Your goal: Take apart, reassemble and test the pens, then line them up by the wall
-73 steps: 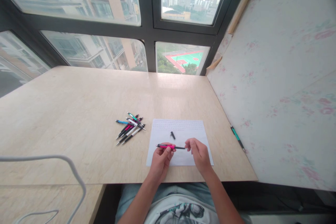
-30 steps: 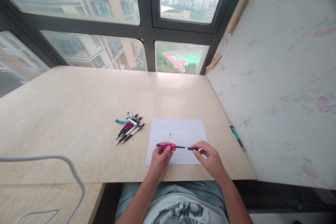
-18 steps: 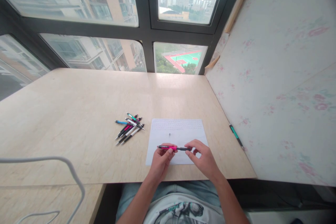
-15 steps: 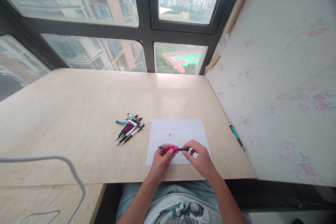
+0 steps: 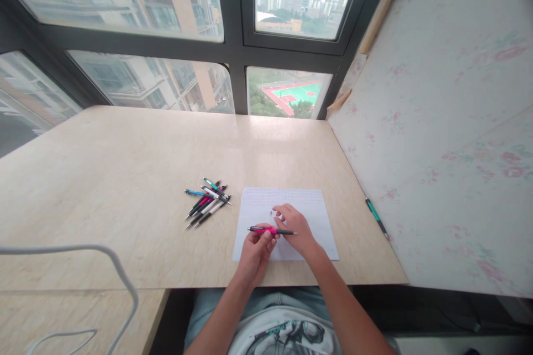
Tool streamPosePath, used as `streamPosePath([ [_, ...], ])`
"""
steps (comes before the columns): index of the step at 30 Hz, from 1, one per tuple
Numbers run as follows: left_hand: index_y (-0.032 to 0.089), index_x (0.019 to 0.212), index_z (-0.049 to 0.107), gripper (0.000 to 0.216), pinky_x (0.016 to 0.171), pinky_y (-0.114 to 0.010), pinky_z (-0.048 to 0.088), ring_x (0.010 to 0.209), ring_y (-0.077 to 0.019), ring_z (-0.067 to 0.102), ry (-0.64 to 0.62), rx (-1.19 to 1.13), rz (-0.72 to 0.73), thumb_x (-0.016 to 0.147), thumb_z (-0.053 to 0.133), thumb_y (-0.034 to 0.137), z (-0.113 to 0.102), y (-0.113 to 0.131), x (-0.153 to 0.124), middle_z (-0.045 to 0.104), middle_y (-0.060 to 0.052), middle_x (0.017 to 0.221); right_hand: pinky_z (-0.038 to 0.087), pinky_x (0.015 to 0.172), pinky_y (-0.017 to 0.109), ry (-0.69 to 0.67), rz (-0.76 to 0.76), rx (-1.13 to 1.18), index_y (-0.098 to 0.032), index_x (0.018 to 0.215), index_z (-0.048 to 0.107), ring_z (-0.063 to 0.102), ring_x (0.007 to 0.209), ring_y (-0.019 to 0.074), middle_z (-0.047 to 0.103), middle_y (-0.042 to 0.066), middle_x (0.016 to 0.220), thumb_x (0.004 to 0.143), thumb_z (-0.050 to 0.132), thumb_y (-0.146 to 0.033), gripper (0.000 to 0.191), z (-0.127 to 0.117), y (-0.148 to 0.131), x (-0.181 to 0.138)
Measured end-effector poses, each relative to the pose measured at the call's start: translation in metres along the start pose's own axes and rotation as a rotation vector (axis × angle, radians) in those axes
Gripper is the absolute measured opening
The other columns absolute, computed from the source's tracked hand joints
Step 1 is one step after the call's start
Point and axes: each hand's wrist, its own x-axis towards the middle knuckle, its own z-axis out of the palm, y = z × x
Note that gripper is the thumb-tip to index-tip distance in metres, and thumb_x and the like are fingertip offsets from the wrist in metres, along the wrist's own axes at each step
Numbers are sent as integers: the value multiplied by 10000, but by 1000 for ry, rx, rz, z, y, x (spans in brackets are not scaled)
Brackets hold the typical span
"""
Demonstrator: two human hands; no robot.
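Observation:
Held in my left hand (image 5: pixel 255 252) is a pink and black pen (image 5: pixel 270 230), lying level with its tip toward the right. My right hand (image 5: pixel 295 227) has its fingers apart, just behind the pen, above a sheet of paper (image 5: pixel 254 205) with lines of writing along its top. Close to the right fingertips sits a tiny dark piece (image 5: pixel 271 212) on the paper; whether the fingers touch it I cannot tell. A pile of pens (image 5: pixel 208 202) in black, white, pink, blue and green lies left of the paper.
A green and black pen (image 5: pixel 376 218) rests along the wallpapered wall (image 5: pixel 449 150) on the right. A grey cable (image 5: pixel 95 248) loops over the near left of the wooden table (image 5: pixel 125 177). Windows (image 5: pixel 291 89) stand behind the table.
My right hand has let go of the pen's tip end and moved forward and left to the tiny piece. My left hand still holds the pen, nearly in place.

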Motion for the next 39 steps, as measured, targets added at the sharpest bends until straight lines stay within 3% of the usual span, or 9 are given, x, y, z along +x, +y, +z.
streamPosePath([
  [5,160,904,669,253,661,-191,533,710,-109,660,-6,1,-9,702,804,233,1,2,0,682,-18,816,429,710,251,-40,93,-260,-213,938,684,596,849,180,664,73,907,875,529,-222,168,12,-14,26],
  [10,168,919,668,228,682,-164,529,757,-101,667,3,1,-6,732,782,231,-1,0,2,694,-21,869,414,668,240,-28,131,-255,-207,863,684,590,767,162,676,62,844,885,519,-256,174,6,-10,20],
  [12,171,913,673,227,677,-160,530,760,-103,672,25,10,-1,725,786,229,-1,0,4,698,-20,879,426,653,231,8,123,-143,-209,869,686,597,729,149,682,42,817,888,512,-274,187,2,-6,11],
  [15,179,897,680,231,678,-165,538,767,-110,680,56,8,12,706,799,234,-1,-1,6,705,-16,893,464,638,241,129,139,239,-201,874,685,613,687,146,684,23,764,888,505,-324,219,-3,2,-8],
  [18,180,899,683,229,707,-175,546,791,-116,686,70,5,13,707,798,230,0,-1,6,716,-28,924,485,570,256,198,244,573,-186,891,667,628,654,159,686,31,752,857,541,-377,232,-8,9,-28],
  [23,173,902,675,230,708,-187,550,800,-128,692,78,16,-4,715,795,233,2,0,5,727,-59,948,491,554,264,291,334,801,-184,888,657,621,661,165,688,48,761,818,610,-390,223,-20,15,-55],
  [29,168,900,669,230,693,-178,546,777,-122,692,77,15,-1,714,795,221,2,-1,4,723,-42,893,509,593,271,268,326,735,-191,889,680,617,684,166,681,44,791,818,627,-368,199,-31,10,-65],
  [34,166,897,667,218,696,-192,551,770,-129,694,53,28,-1,721,787,213,0,-3,5,723,-44,888,524,678,277,229,214,565,-198,893,696,646,854,198,695,65,896,855,583,-334,181,-29,7,-64],
  [39,168,892,667,201,712,-187,541,765,-120,694,51,33,-5,730,780,203,-2,-4,4,726,-38,892,520,642,254,248,145,477,-200,909,688,646,841,186,691,61,899,869,560,-279,155,-25,6,-64],
])
